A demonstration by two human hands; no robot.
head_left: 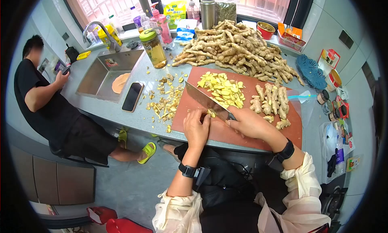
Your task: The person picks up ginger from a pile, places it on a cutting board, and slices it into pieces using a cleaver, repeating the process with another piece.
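My right hand point(249, 122) is wrapped round the dark handle of a cleaver point(203, 99), its broad blade pointing up and left over a reddish-brown cutting board point(190, 108). Beside the blade, the fingertips of my left hand point(197, 126) pinch a small piece of ginger point(211, 113) against the board. Yellow ginger slices point(222, 89) lie in a loose heap just beyond the blade. On the board's right side sit several whole ginger roots point(271, 99). Brown and yellow ginger trimmings point(165, 99) are scattered on the counter to the left.
A large pile of ginger point(238, 47) stands behind the board. At left are a phone point(132, 97), a green-lidded bottle point(153, 49) and a steel sink point(95, 81). Blue plates point(311, 71) and jars point(323, 97) line the right. A person point(48, 95) sits at far left, holding a phone.
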